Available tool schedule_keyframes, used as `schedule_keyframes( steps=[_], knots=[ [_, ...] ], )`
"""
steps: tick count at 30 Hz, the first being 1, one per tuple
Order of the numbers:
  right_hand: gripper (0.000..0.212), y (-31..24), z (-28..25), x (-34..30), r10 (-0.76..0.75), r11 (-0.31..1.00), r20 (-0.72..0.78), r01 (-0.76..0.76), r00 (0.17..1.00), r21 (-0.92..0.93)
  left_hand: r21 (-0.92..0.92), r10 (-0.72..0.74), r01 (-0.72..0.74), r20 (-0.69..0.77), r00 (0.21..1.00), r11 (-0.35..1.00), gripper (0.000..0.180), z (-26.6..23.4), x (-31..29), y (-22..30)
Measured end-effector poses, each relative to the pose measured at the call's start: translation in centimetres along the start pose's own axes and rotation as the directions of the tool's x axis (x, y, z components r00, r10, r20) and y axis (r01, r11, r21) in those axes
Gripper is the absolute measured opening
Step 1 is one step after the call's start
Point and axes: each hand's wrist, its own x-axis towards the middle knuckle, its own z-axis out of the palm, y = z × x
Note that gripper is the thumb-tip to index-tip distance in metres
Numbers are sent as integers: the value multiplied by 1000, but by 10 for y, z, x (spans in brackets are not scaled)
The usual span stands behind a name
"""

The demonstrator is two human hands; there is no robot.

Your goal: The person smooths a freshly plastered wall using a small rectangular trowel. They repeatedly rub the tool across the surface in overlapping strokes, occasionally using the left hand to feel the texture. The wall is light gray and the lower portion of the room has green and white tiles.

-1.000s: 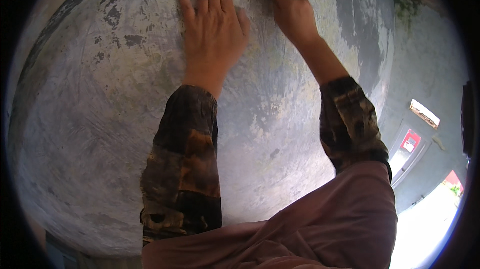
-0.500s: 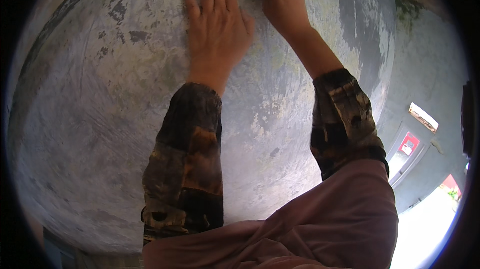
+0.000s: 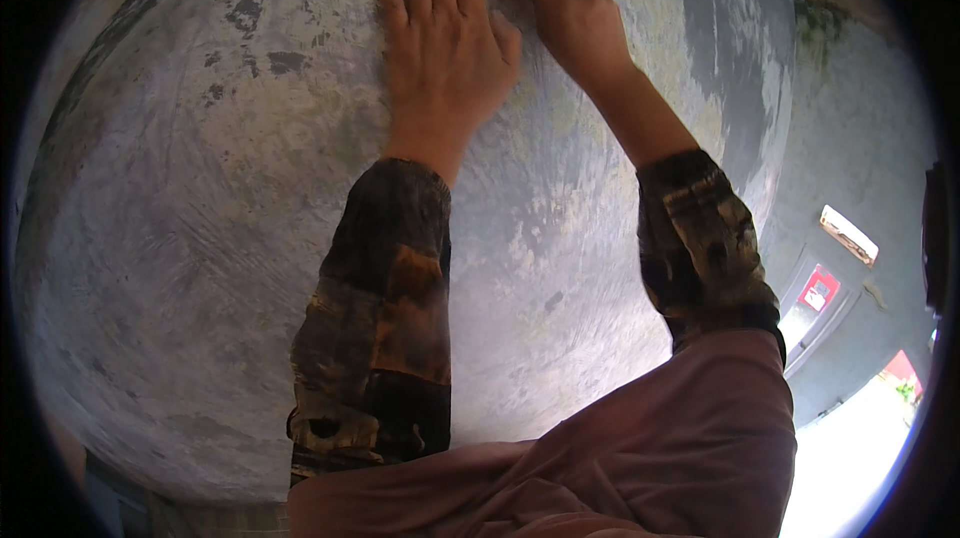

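Note:
A grey plastered wall (image 3: 300,268) with flaking pale paint and dark worn patches spreads in front of me, bulging in the fisheye view. My left hand (image 3: 445,48) lies flat on it near the upper edge, its fingers stretched upward and spread, the thumb out to the right. Just right of it, my right hand (image 3: 580,18) rests on the wall at a slant, fingers extended toward the upper left. Nothing shows in either hand, though the right palm's underside is hidden. Patterned dark brown sleeves cover both forearms.
A mauve cloth (image 3: 640,438) drapes across the lower middle, over my right upper arm. At the right stand another grey wall (image 3: 850,118), a white vent-like opening (image 3: 848,235), a door with a red and white sticker (image 3: 819,288), and a bright outdoor opening (image 3: 850,458).
My right hand has slid slightly down and to the right against the wall, its fingers now more in view. The left hand appears shifted a little to the right, still flat.

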Motion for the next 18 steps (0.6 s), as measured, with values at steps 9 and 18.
schedule_keyframes(
  steps=[9,18],
  knots=[
    [48,-3,-3,3,-90,996,13,90,996,-8,-37,-6,3,-77,997,999,68,0,-1,-3],
    [48,2,-6,4,-89,995,71,92,994,-44,-35,15,-17,-59,998,999,65,-2,-1,-6]
  ],
)
